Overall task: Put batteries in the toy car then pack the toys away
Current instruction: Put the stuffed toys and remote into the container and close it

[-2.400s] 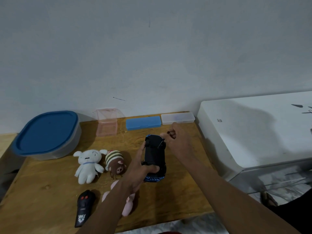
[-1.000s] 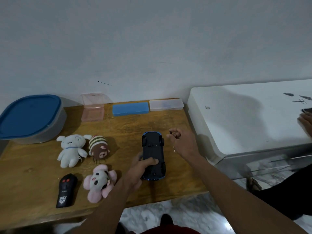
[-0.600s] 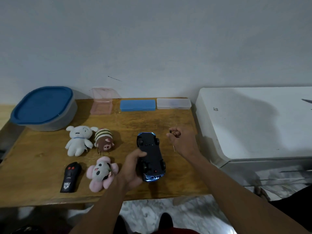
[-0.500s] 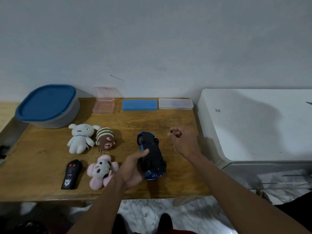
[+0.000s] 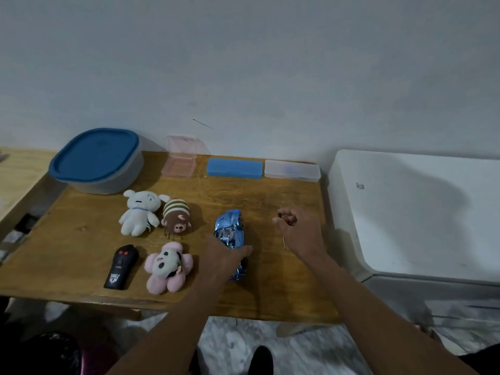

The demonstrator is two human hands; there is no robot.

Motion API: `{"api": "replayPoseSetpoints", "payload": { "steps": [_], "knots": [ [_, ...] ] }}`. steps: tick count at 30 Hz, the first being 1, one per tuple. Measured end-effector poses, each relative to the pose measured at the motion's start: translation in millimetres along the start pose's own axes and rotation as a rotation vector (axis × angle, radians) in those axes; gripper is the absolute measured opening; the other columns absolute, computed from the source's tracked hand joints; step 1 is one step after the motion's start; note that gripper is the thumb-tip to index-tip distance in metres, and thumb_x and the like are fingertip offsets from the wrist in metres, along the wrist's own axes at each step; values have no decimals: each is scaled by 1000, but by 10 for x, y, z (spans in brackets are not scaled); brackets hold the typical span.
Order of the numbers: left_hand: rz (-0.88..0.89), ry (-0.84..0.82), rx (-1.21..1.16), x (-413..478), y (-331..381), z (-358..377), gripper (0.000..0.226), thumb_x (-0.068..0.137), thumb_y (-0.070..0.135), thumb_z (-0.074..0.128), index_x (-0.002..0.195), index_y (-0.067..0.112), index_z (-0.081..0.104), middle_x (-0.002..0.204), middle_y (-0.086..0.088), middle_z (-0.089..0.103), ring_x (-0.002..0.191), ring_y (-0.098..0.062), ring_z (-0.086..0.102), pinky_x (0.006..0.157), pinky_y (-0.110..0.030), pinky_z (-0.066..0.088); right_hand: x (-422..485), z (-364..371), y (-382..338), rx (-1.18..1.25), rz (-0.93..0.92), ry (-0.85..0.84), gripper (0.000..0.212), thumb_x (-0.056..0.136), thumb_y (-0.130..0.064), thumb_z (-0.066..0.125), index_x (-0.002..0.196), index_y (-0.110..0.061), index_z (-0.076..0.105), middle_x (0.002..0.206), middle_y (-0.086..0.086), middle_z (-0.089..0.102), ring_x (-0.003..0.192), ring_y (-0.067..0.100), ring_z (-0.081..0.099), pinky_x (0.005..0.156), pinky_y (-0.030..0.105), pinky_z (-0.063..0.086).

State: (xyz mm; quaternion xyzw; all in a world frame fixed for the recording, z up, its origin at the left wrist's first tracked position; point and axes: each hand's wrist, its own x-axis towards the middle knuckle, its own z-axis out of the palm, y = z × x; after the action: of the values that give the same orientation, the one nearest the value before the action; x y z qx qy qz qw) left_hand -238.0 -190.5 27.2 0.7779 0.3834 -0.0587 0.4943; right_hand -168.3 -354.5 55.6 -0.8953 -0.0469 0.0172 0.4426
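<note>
The shiny blue toy car (image 5: 230, 231) stands right side up on the wooden table (image 5: 265, 196), nose pointing away from me. My left hand (image 5: 223, 259) grips its near end, thumb across the roof. To the right of the car, my right hand (image 5: 301, 231) hovers and holds a small screwdriver (image 5: 284, 242); its thin shaft pokes out below the fist and its black cap shows at the fingertips. No batteries are visible.
Left of the car lie a white plush (image 5: 139, 212), a striped brown plush (image 5: 177, 217), a pink plush (image 5: 167, 266) and a black remote (image 5: 121, 266). Along the wall stand a blue-lidded tub (image 5: 97, 155), an open pink case (image 5: 180, 165), a blue case (image 5: 234, 167) and a clear case (image 5: 292, 170). A white cabinet (image 5: 419, 212) adjoins the table's right edge.
My left hand has rolled the car from its black underside facing up to its blue top facing up. My right hand has stayed beside it, still holding the screwdriver.
</note>
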Motion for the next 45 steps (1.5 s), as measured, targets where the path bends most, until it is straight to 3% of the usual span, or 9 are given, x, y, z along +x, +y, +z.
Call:
{"api": "replayPoseSetpoints", "payload": {
  "steps": [4,10,23,27,30,34,37,40,45],
  "knots": [
    [-17,151,432,-74,40,111,84,64,52,81,125,14,37,122,-10,54,114,-30,54,88,-40,46,-6,-1,79,1,20,-32,23,87,-27,67,108,-19,67,91,-5,66,82,9,64,63,20,52],
    [-58,173,616,-1,-49,276,81,70,51,76,126,16,30,128,-13,49,121,-32,46,96,-47,41,-35,-57,165,-10,63,-27,26,88,-27,66,113,-17,66,100,-2,67,74,-1,57,51,8,38],
    [-97,138,640,148,-136,317,93,71,58,74,138,14,27,136,-17,43,127,-35,42,100,-50,40,-17,-44,274,0,91,-56,28,90,-31,64,115,-19,65,111,2,69,96,13,64,84,32,55],
    [-82,130,586,140,-160,297,108,66,68,73,143,16,18,140,-18,40,129,-37,40,101,-52,38,-1,1,237,21,118,-73,32,85,-34,68,115,-29,60,101,-2,70,88,12,66,81,39,57],
    [-64,132,558,109,-161,265,110,68,76,63,145,15,14,143,-18,35,131,-38,38,102,-53,37,40,33,176,-1,116,-59,23,82,-32,72,98,-28,56,88,-8,64,81,9,63,73,33,56],
    [43,158,632,55,-108,139,96,77,76,53,143,13,22,140,-17,36,129,-36,40,103,-51,39,123,70,82,-79,53,-109,12,85,-20,69,94,-21,62,90,-6,63,85,9,60,71,20,49],
    [230,195,633,92,-40,-50,69,87,61,53,134,15,34,134,-12,42,122,-29,46,95,-43,44,191,108,-28,-113,-25,-161,20,86,-15,68,104,-20,62,96,-7,63,90,8,61,70,16,46],
    [447,238,724,190,69,-327,49,91,51,52,126,18,41,129,-7,45,118,-26,48,94,-40,43,264,152,-204,-181,-120,-222,27,88,-16,65,115,-17,64,104,-4,66,94,10,61,77,21,49],
    [655,292,911,500,214,-854,56,91,45,50,137,15,40,140,-12,43,128,-30,44,107,-46,37,418,350,-559,-311,-316,-231,14,90,-18,61,103,-18,69,92,-4,64,83,13,58,70,29,48]
  ]
}}
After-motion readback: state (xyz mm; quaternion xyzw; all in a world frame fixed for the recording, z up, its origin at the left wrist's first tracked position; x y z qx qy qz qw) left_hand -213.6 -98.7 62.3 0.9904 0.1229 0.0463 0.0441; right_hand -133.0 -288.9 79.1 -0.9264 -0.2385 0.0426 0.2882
